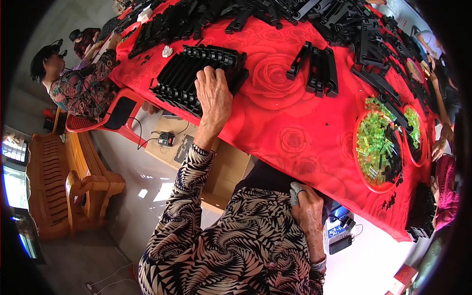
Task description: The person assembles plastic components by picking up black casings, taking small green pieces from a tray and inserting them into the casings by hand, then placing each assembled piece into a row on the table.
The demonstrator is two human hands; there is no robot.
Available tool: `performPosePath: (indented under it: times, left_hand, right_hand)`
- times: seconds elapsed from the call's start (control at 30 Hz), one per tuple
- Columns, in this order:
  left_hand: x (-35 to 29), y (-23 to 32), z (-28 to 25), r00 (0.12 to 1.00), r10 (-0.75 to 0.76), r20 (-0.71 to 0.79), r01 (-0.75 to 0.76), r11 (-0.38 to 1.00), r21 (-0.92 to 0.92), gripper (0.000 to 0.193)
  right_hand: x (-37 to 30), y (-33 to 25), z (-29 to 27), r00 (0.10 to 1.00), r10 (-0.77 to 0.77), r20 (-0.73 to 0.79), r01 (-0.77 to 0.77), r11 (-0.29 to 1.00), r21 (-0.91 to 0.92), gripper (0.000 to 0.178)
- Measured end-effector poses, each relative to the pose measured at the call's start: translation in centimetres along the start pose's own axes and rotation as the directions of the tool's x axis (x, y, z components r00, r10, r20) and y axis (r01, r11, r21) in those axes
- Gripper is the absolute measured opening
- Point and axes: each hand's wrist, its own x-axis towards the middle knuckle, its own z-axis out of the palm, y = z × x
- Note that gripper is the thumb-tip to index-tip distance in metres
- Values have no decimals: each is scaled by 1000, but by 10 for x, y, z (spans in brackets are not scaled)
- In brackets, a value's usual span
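My left hand is on a row of black plastic bars lined up side by side at the table's near left edge. Its fingers curl down over the bars toward the row's right end, and the thumb is hidden. Lower down, my right hand rests at my lap, just below the table edge. A grey wrap covers one of its digits. The other fingers bend out of sight, so whether they hold anything does not show. Farther right on the table lies a smaller group of black bars.
A red cloth covers the table. Black parts heap along its far side. A red basket at the right holds yellow-green clear pieces and black bits. Cardboard boxes stand below. A person sits at the left; others work at the right.
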Motion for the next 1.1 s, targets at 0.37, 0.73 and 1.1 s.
performPosePath:
  times: [0.37, 0.73, 1.1]
  left_hand:
    - [1, 24, -7, 990, 101, -102, -116, 981, -156, 25]
    - [43, 119, 96, 928, 118, 354, 51, 899, -434, 45]
    - [51, 77, 127, 560, -54, 827, 824, 142, -549, 25]
  right_hand:
    - [5, -3, -4, 1000, 18, 14, -18, 1000, -13, 45]
    - [-4, -1, -2, 1000, -4, 15, 4, 1000, -8, 51]
    - [-3, -1, -8, 999, -9, 31, 10, 998, -57, 32]
